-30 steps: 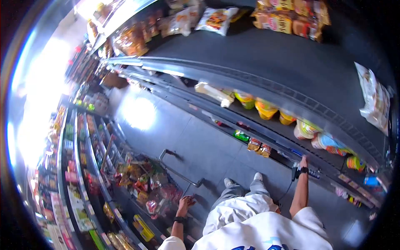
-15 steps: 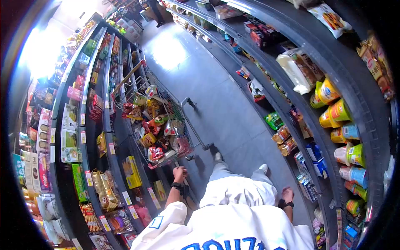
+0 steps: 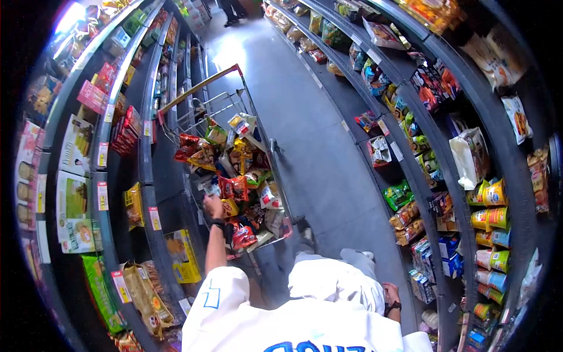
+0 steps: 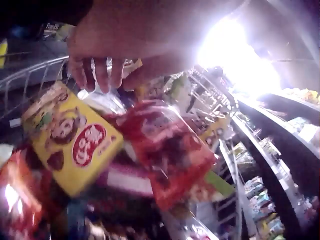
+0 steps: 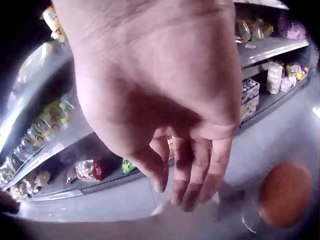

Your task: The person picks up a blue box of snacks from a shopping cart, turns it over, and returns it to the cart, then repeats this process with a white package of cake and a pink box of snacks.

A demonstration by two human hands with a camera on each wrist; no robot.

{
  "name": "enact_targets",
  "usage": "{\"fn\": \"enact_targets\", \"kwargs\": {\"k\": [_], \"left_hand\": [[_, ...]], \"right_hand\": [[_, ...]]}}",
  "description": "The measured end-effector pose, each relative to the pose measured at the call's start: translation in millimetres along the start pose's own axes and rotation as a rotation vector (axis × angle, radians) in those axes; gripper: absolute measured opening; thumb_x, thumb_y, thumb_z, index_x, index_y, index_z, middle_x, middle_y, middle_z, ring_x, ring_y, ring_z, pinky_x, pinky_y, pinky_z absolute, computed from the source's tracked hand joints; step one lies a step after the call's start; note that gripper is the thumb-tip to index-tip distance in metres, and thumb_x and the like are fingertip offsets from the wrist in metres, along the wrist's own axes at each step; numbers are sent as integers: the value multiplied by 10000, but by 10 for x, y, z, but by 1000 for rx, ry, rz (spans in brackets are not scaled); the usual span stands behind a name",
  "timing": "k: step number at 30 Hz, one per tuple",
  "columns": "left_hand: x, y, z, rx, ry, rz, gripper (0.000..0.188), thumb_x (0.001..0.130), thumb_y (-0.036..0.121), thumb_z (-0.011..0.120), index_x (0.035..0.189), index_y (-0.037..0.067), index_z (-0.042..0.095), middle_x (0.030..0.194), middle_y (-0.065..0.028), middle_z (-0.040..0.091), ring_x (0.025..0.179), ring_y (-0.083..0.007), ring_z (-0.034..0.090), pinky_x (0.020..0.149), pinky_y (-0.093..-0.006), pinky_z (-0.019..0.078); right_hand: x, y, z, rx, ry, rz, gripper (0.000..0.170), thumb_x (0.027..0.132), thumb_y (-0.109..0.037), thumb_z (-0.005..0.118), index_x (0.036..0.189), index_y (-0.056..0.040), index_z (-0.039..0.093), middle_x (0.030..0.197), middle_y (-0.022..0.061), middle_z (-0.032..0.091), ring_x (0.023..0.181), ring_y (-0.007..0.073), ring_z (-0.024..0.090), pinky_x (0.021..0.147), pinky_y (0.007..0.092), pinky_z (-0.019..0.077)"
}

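Observation:
My left hand [image 3: 213, 206] is over the near left side of a wire shopping cart [image 3: 280, 193] filled with snack packs. In the left wrist view its fingers [image 4: 102, 75] hang down, slightly spread, close over a clear plastic pack [image 4: 102, 101]. Just below lie a yellow box [image 4: 72, 140] with a cartoon face and a shiny red bag [image 4: 167, 150]. Red bags [image 3: 233, 188] also show in the cart from the head view. My right hand [image 5: 165, 100] hangs beside my body, its fingers loosely bent with nothing in them.
Shelves of boxes and bags [image 3: 134, 205] run close along the left of the cart. On the right, shelves hold cup noodles [image 3: 489, 218], a green pack [image 3: 399, 195] and bread. Grey floor [image 3: 325, 170] lies between. Farther up the aisle stands a person [image 3: 233, 10].
My right hand has come away from the right shelf and down to my side. The left hand has moved forward over the cart, which now appears nearer and larger.

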State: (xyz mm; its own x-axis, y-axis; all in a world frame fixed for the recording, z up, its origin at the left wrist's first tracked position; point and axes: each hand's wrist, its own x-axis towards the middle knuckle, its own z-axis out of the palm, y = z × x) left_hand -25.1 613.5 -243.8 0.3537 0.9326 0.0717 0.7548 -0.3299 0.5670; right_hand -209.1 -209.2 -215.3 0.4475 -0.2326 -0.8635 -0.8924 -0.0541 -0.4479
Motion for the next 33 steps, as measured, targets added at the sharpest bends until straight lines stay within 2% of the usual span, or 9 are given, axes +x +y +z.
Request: {"fn": "enact_targets", "kwargs": {"k": [5, 12, 13, 14, 17, 22, 26, 30, 33], "left_hand": [[703, 236, 251, 45, -205, 31, 398, 737, 305, 621, 992, 0, 639, 1112, -245, 582, 1089, -390, 505, 972, -442, 346], [769, 405, 686, 175, -238, 9, 473, 775, 326, 617, 917, -124, 581, 1017, -317, 570, 1054, -431, 494, 967, -484, 322], [870, 206, 837, 114, -252, -31, 435, 750, 286, 629, 880, -126, 576, 1002, -340, 557, 1006, -432, 515, 865, -473, 385], [767, 196, 840, 220, 79, 237, 352, 720, 225, 647, 786, -113, 575, 857, -321, 577, 822, -414, 574, 688, -443, 425], [799, 368, 526, 163, -281, -81, 427, 708, 335, 681, 888, -50, 640, 958, -262, 624, 974, -406, 564, 835, -450, 436], [695, 380, 244, -166, -238, 2, 213, 723, 144, 601, 691, -67, 595, 748, -234, 636, 714, -345, 623, 677, -399, 456], [561, 548, -139, -102, -71, 52, 235, 767, 158, 583, 884, -42, 544, 811, -222, 614, 778, -372, 607, 707, -449, 451], [70, 939, -919, 36, 206, 320, 184, 840, 151, 498, 909, -19, 489, 878, -259, 585, 839, -445, 568, 708, -502, 441], [-562, 1418, -1552, -227, 13, 213, 167, 858, 151, 543, 909, -1, 499, 857, -181, 584, 781, -326, 573, 708, -432, 442]], "right_hand": [[-119, 28, -303, -6, 26, -11, 266, 815, -109, 500, 1047, 4, 563, 805, 132, 642, 708, 221, 651, 581, 301, 511], [-409, 52, -354, -69, 99, -41, 239, 822, -93, 457, 980, 4, 607, 774, 138, 666, 642, 230, 654, 540, 330, 527], [-479, -17, -281, -129, 137, -6, 248, 825, -88, 444, 976, -9, 623, 761, 139, 671, 613, 220, 652, 516, 315, 518], [-506, -48, -212, -127, 156, 7, 219, 805, -82, 489, 946, -10, 641, 726, 107, 651, 570, 175, 600, 478, 285, 461], [-637, -169, -12, -120, 186, 50, 158, 749, -76, 604, 870, -30, 695, 642, 17, 587, 481, 85, 462, 402, 239, 283], [-443, -252, 107, -226, 125, -3, 191, 743, -68, 597, 902, -50, 701, 692, 23, 610, 539, 100, 500, 450, 254, 354], [-279, -513, 6, -55, -77, -39, 198, 747, -49, 573, 911, -26, 682, 726, 53, 623, 572, 120, 550, 501, 255, 442], [82, -918, -198, -240, 174, -462, 173, 823, -41, 516, 943, -19, 639, 747, 69, 641, 608, 154, 611, 542, 262, 494], [-80, -1678, -48, -418, 128, -703, 199, 852, -44, 494, 991, -33, 635, 803, 57, 651, 686, 135, 610, 628, 262, 500]]}}
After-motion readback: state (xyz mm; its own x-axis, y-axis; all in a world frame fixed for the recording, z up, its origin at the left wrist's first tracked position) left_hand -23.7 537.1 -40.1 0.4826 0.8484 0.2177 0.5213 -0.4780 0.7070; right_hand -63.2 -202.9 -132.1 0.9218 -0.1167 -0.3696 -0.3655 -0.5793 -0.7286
